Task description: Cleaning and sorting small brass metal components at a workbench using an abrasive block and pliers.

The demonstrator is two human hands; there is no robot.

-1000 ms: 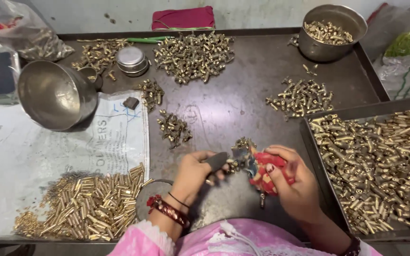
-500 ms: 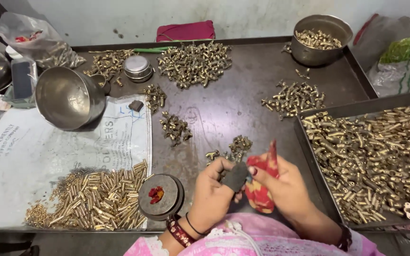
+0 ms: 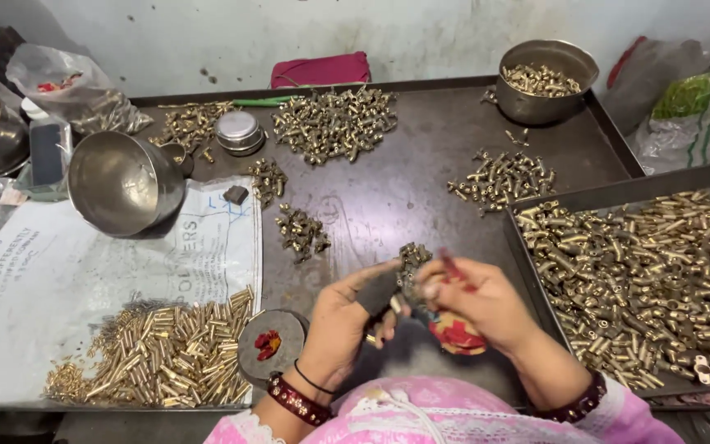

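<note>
- Near the front edge of the dark metal table, seen from the head camera, the left hand pinches a small dark block.
- Right hand is closed on a thin red tool, its tip just beside the block.
- Small brass fittings lie touching the fingertips.
- Risk: a loosened pinch could drop the block among the brass tubes or the tray.
</note>
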